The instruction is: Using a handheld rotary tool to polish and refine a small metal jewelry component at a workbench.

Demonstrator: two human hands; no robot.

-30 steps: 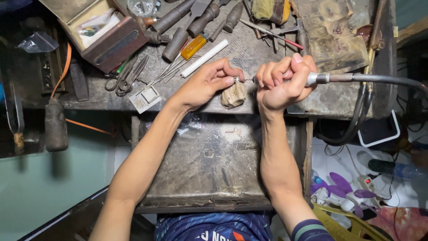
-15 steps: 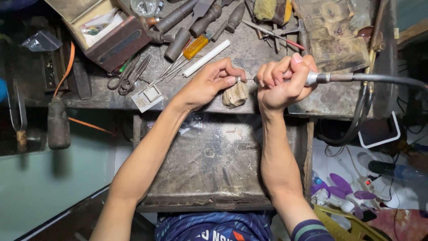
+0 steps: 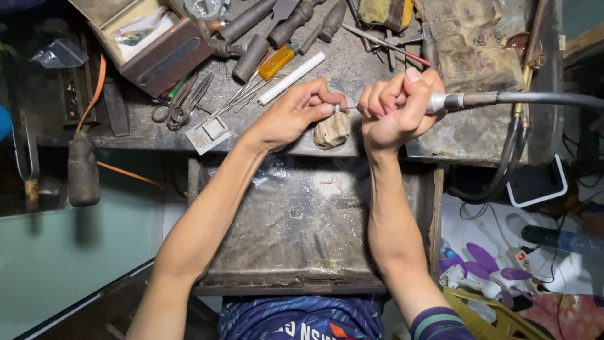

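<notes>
The left hand (image 3: 296, 113) pinched a small ring (image 3: 336, 108) in its fingertips, just above the wood peg (image 3: 331, 129) at the bench (image 3: 478, 135) edge. The right hand (image 3: 396, 110) was closed in a fist around a metal tool (image 3: 450, 101), whose tip touched the ring. A hose (image 3: 547, 98) ran off to the right. A tray (image 3: 302, 220) sat near the person.

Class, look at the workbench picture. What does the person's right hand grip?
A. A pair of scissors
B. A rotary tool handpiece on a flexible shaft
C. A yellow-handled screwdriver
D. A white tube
B: the right hand is wrapped around the metal handpiece, whose flexible shaft runs off to the right, its tip meeting the small ring pinched in the left hand.
</notes>
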